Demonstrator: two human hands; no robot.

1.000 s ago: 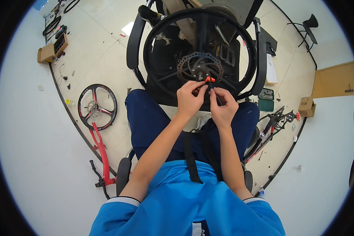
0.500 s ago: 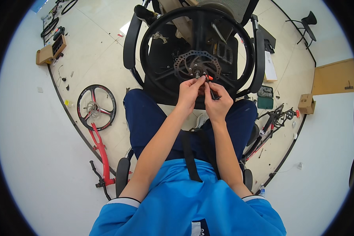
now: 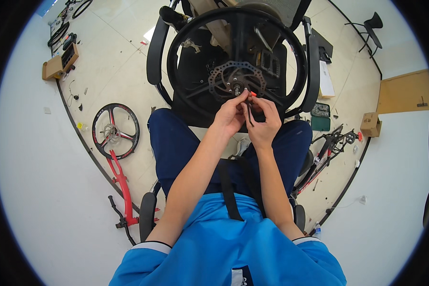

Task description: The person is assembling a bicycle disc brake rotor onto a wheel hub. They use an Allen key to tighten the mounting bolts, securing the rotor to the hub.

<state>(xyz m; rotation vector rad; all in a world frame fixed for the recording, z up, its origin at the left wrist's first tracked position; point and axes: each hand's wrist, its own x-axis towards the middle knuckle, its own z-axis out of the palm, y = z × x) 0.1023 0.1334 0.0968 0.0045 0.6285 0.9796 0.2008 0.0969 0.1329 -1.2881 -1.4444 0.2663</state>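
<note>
A black bicycle wheel (image 3: 298, 57) lies across an office chair in front of my knees, with a metal brake disc (image 3: 218, 71) and its axle (image 3: 237, 89) at the hub. Just below the axle, both my hands meet at the disc's near edge. My right hand (image 3: 264, 125) is closed around a thin black hex key (image 3: 250, 114), its long leg pointing toward me. Thumb and finger of my left hand (image 3: 230, 114) are pinched together right beside the key's upper end; what they grip is too small to make out. A small orange-red piece (image 3: 253, 94) shows by my right fingertips.
Armrests (image 3: 313, 66) flank the wheel. On the seat lie a pedal (image 3: 270, 64) and small bolts. To my left are a red-spoked wheel (image 3: 137, 128) and red fork (image 3: 123, 183); to my right, a green tool case (image 3: 321, 124), a bike frame (image 3: 326, 155) and a cardboard box (image 3: 371, 125).
The hex key has swung from slanting down to the right to pointing nearly straight toward me. My right fingers have shifted with it; my left hand stays at the disc.
</note>
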